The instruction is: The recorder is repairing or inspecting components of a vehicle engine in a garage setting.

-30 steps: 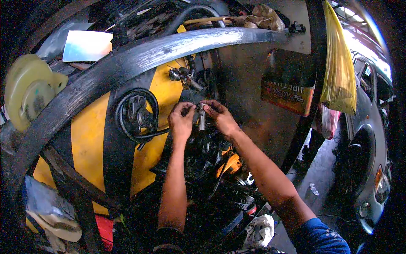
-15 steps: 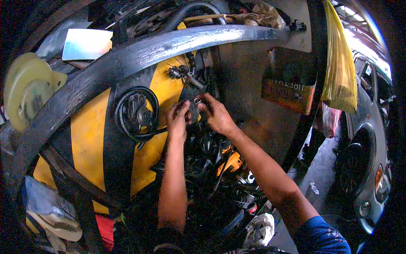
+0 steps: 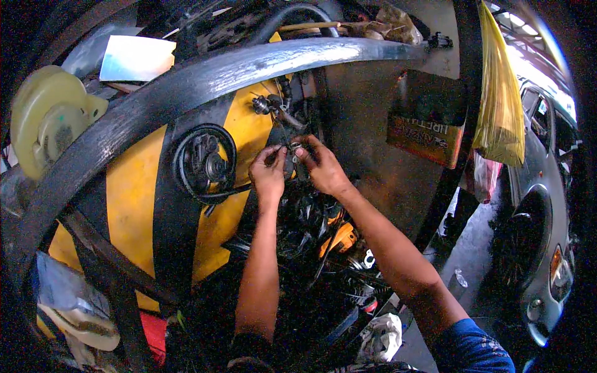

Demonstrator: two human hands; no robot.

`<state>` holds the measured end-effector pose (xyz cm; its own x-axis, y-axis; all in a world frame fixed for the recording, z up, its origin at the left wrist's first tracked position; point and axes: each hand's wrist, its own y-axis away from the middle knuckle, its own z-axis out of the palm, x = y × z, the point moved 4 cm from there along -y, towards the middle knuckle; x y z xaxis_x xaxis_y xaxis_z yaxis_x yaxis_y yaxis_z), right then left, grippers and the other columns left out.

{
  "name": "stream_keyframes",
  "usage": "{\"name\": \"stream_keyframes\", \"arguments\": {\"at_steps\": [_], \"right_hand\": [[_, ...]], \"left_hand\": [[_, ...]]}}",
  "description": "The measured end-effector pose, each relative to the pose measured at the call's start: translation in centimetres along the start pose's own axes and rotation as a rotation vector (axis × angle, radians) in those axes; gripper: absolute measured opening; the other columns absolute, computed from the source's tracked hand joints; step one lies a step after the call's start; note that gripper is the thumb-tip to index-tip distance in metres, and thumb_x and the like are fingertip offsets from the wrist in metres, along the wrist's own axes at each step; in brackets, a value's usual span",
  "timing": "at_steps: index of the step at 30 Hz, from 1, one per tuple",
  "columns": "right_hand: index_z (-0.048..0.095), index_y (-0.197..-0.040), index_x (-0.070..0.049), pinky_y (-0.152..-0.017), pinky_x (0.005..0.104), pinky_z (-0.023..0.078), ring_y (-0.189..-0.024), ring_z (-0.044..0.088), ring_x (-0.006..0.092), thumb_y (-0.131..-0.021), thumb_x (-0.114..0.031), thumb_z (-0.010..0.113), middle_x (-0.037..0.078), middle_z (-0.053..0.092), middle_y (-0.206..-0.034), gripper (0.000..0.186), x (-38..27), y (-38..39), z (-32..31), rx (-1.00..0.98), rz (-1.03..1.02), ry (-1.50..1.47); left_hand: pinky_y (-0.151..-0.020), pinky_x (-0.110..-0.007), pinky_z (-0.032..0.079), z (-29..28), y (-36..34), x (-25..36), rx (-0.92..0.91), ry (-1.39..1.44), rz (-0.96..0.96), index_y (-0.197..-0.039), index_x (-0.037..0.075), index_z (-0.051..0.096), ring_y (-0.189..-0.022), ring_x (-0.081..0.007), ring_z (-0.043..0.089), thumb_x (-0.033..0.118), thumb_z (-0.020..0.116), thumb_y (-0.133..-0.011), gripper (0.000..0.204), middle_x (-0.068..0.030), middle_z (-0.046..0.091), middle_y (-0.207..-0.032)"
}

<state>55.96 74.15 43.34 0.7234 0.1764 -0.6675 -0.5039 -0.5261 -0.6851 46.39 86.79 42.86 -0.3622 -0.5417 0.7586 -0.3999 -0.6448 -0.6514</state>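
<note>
My left hand (image 3: 268, 177) and my right hand (image 3: 324, 169) meet in front of the yellow-and-black striped panel (image 3: 130, 202). The right fingers pinch a small metal ring-like piece (image 3: 295, 149); its exact kind is too small to tell. Against it, the left thumb and fingertips are pinched together, and what they grip is hidden. A thin line runs up from the fingers toward a dark metal fitting with a round knob (image 3: 262, 104), which hangs just above the hands. Left of the left hand, a coiled black hose (image 3: 178, 163) hangs on the panel around a dark round part.
A thick black curved rim (image 3: 249, 62) arches over the work area. Dark parts and an orange piece (image 3: 339, 240) lie below my hands. An orange-and-black box (image 3: 425, 140) stands right. A yellow plastic bag (image 3: 500, 93) hangs near a parked grey car (image 3: 547, 180).
The left hand has come closer to the right, and its fingertips now meet at the small metal piece. The view has shifted slightly.
</note>
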Motion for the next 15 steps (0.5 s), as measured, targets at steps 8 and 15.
{"name": "stream_keyframes", "arguments": {"at_steps": [8,15], "right_hand": [[0.056,-0.124,-0.001,-0.100,0.0369,0.044,-0.113,0.060,0.0276,-0.101,-0.020,0.055,0.019,0.064,-0.118,0.030,0.6,-0.4,0.4,0.001,-0.083,0.001],[0.057,-0.123,-0.001,-0.097,0.0358,0.045,-0.106,0.061,0.0236,-0.102,-0.021,0.053,0.013,0.066,-0.112,0.029,0.1,-0.1,1.4,-0.016,-0.072,-0.223]], "left_hand": [[-0.062,-0.023,0.044,-0.4,-0.9,-3.9,-0.130,0.592,-0.517,-0.102,0.012,0.069,-0.074,-0.0073,0.056,0.027,0.074,-0.087,0.022,0.0048,0.066,-0.091],[-0.073,-0.027,0.047,-1.0,-0.6,-4.4,-0.145,0.543,-0.428,-0.105,0.010,0.067,-0.080,-0.0094,0.056,0.032,0.075,-0.089,0.029,0.0007,0.063,-0.092]]}}
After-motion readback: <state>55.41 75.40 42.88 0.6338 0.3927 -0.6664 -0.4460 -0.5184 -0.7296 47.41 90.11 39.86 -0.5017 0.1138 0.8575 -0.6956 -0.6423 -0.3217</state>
